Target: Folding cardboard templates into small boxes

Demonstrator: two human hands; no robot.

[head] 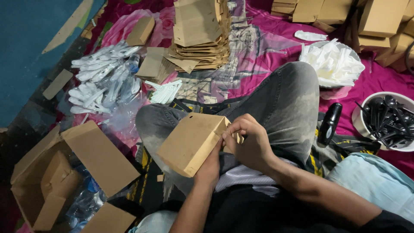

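Note:
I sit cross-legged and hold a brown paper bag (190, 142) over my lap. My left hand (210, 166) grips the bag from below, at its lower right edge. The fingers of my right hand (250, 142) are curled at the bag's open end on the right; what they pinch there is hidden. In front of my knees stands a tall stack of flat brown bags (200, 36). Further left lies a pile of white plastic cutlery (101, 82) in clear wrap, with white sachets (166, 91) beside it.
An open cardboard box (51, 181) holding bags stands at lower left. A bowl of white napkins (334, 64) and a white bowl of black spoons (388, 121) are at right, a black bottle (330, 123) between them. More brown boxes (379, 21) are stacked at the upper right.

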